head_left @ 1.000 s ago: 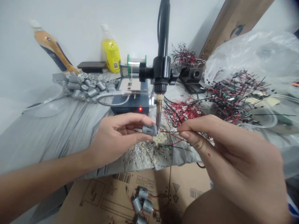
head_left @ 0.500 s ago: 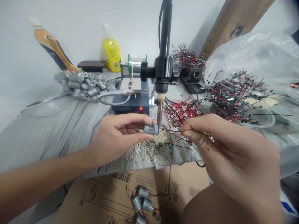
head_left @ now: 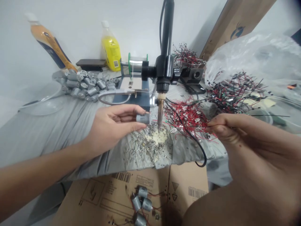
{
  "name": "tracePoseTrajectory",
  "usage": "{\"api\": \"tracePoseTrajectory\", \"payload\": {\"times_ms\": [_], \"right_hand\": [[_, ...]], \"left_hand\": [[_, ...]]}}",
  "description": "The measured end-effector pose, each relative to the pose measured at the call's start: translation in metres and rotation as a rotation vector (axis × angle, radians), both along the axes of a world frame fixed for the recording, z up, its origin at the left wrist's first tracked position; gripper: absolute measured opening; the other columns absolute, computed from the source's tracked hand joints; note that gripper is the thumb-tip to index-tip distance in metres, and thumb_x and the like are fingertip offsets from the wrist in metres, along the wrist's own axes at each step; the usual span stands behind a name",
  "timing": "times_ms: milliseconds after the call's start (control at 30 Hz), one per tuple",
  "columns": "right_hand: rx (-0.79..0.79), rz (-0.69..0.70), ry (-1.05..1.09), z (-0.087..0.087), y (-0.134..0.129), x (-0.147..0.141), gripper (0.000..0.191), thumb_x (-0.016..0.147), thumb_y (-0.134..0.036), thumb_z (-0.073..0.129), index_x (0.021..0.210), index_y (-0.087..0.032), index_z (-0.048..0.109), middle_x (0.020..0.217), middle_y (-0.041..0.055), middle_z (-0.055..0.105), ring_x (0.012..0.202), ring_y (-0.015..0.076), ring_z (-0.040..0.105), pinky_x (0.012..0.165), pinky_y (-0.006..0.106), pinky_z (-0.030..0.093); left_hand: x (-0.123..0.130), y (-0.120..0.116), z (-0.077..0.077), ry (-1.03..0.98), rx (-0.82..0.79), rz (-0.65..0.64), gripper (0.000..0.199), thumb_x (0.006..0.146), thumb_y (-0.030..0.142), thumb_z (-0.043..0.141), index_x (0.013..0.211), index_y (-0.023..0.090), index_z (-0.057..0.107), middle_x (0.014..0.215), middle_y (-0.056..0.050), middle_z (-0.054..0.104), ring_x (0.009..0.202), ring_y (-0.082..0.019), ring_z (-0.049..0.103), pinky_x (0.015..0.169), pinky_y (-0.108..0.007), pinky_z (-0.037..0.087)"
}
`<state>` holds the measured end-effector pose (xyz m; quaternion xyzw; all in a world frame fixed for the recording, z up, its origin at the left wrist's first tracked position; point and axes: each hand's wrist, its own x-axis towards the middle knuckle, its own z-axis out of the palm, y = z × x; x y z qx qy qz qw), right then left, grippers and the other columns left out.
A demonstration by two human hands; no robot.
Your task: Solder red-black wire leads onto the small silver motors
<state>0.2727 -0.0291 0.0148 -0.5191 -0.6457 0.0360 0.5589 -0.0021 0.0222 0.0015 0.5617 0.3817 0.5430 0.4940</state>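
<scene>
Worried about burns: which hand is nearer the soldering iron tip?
Left hand, holding a DC motor just left of the tip. Right hand is farther, beyond the red wires.

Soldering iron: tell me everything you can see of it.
The soldering iron hangs point-down, nearly upright, in a black clamp on a black pole. A pale collar tops its bronze-coloured shaft, which tapers to a fine tip above a heap of metal scraps; whether they touch cannot be told.

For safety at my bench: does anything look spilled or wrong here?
Yes. Metal scraps lie scattered on the gray cloth directly under the soldering iron tip, around a pale stained patch. Loose litter on fabric beside heat looks odd.
</scene>
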Motion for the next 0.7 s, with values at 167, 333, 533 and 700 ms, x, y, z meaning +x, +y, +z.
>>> {"api": "tracePoseTrajectory", "payload": {"times_ms": [167,333,533,700], "right_hand": [[0.005,0.137,-0.108,0.009,-0.001,-0.001,0.017,0.095,-0.016,0.087,0.102,-0.031,0.087,0.093,-0.0033,0.084,0.075,0.0182,0.074,0.07,0.033,0.058],[0.015,0.275,-0.15,0.02,-0.002,-0.016,0.014,0.1,-0.013,0.081,0.099,-0.027,0.081,0.089,-0.0039,0.08,0.071,0.0129,0.068,0.068,0.027,0.058],[-0.001,0.261,-0.153,0.019,-0.002,-0.02,0.014,0.102,-0.013,0.08,0.101,-0.027,0.079,0.089,-0.005,0.079,0.072,0.0114,0.066,0.068,0.026,0.058],[0.008,0.269,-0.15,0.018,-0.005,-0.016,0.013,0.102,-0.014,0.08,0.101,-0.026,0.078,0.091,-0.006,0.078,0.074,0.0095,0.065,0.071,0.022,0.058]], "left_hand": [[0.005,-0.004,-0.003,0.016,0.02,-0.015,0.032,0.073,0.004,0.1,0.093,0.028,0.091,0.101,0.003,0.088,0.091,-0.019,0.088,0.091,-0.017,0.072],[0.008,-0.012,-0.003,0.057,0.019,0.0,0.03,0.075,0.01,0.102,0.097,0.028,0.091,0.104,0.0,0.088,0.097,-0.025,0.088,0.095,-0.029,0.076],[0.011,-0.013,0.002,0.019,0.009,0.003,0.031,0.073,0.007,0.1,0.094,0.028,0.091,0.101,0.001,0.088,0.093,-0.024,0.088,0.09,-0.028,0.077],[0.013,-0.012,0.002,-0.037,0.006,-0.038,0.037,0.074,0.0,0.097,0.093,0.031,0.092,0.099,0.003,0.088,0.09,-0.019,0.087,0.078,-0.016,0.074]]}}
